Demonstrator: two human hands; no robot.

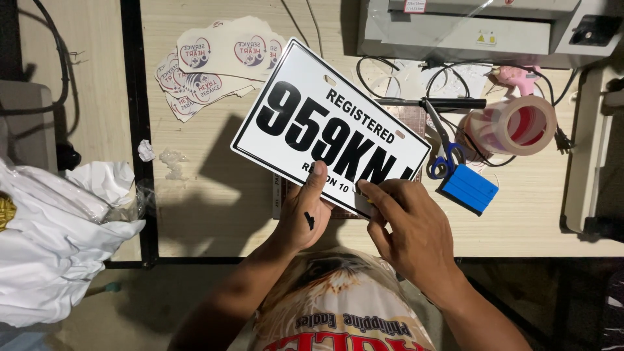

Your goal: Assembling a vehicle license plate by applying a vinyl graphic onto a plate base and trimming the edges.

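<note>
**Plate held over the bench, fingertips at its near edge**

- Far left: heap of white cloth (52,240) on the side surface, crumpled paper scrap (146,151) beside the black strip.
- Upper left of the wooden bench (214,208): loose fan of round-printed stickers (214,62).
- Centre: white plate (331,127) with black border and bold black characters, tilted, lifted off the bench and casting a shadow to its left.
- Left hand (302,214) grips the plate's lower edge, thumb pressed flat on the face, remaining fingers curled behind and out of sight.
- Right hand (406,227) sits just beside it, fingertips pressed together at the same edge, seemingly pinching or picking at something thin there; what exactly cannot be told.
- Right: scissors (442,140) with blue handles, blue squeegee (469,188) touching them, roll of tan tape (513,125), a machine (481,29) along the back.

Judgement on doing it well: keep the left thumb firm so the plate does not pivot, work the right fingertips from the corner at a shallow angle, slow and even, avoiding creases or smudges on the face.
</note>
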